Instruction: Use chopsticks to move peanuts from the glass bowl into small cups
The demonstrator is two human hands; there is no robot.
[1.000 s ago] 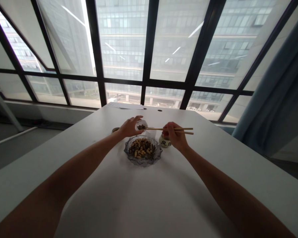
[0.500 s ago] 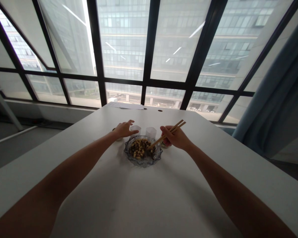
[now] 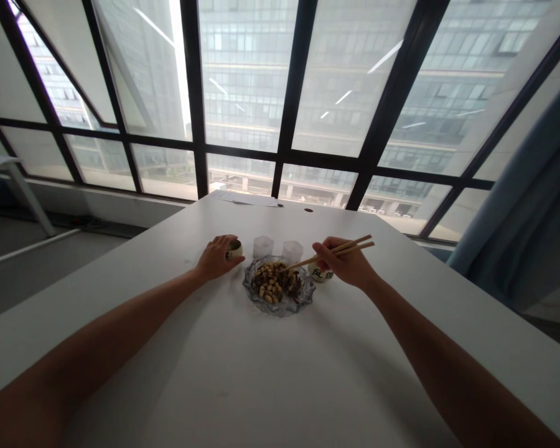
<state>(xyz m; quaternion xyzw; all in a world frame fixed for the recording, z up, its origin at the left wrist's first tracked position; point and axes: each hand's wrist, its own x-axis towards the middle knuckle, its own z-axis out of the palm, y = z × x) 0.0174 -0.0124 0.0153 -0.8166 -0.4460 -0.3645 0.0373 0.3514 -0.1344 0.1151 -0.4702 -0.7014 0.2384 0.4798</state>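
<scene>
Left hand point(image 3: 218, 256) — curled round the left jar point(image 3: 234, 250), thumb and fingers spread to its width! Right hand point(image 3: 346, 261) pinches the chopsticks point(image 3: 340, 251) narrowly, tips over the glass bowl point(image 3: 279, 308) — nuts point(image 3: 269, 287) inside, right jar point(image 3: 321, 272) just beside.

At the top of the frame there is a large window point(image 3: 331, 159) with black frame. A blue curtain point(image 3: 522, 205) hangs at the right side. White paper point(image 3: 247, 198) lies on the table's far end.

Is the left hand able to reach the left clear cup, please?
Probably yes: the cup stands close, with a free gap between, though the left hand is around a small jar.
</scene>
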